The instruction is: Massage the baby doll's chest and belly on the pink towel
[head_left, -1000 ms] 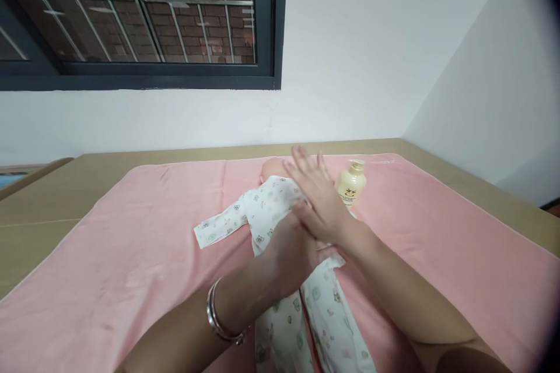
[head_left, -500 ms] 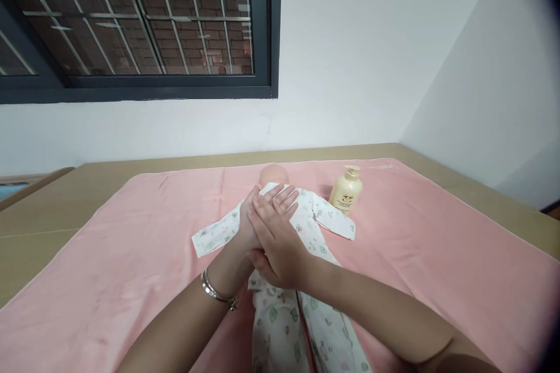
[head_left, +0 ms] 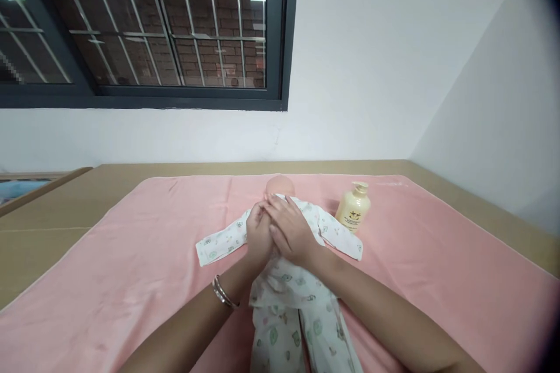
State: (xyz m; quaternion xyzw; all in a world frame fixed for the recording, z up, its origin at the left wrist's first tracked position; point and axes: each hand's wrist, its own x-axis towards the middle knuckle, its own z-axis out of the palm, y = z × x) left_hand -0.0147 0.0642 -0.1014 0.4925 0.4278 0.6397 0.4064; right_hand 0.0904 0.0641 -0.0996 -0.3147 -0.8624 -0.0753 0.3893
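Observation:
My left hand [head_left: 259, 235] and my right hand [head_left: 294, 232] press against each other above the chest of a baby doll [head_left: 280, 186]. The right one lies over the left one's fingers, its own fingers stretched out. Those of the left are loosely bent and partly covered. Between the palms I make out no object. The doll lies on its back, dressed in a white printed top [head_left: 225, 242] and matching trousers [head_left: 280, 335], with both sleeves spread sideways. Beside its sleeve on the right stands a pale yellow pump bottle [head_left: 353, 208], touched by neither hand.
A pink sheet [head_left: 153, 280] covers most of the tan padded surface [head_left: 56, 250]. Behind it rises a white wall [head_left: 350, 81] with a dark-framed, barred window [head_left: 175, 29]. A wooden rim [head_left: 48, 187] with something blue beyond it shows at the left edge.
The left hand has turned from palm up to more on its side, its fingers now bent under the right. The right hand has slid over them. The camera view has shifted a little.

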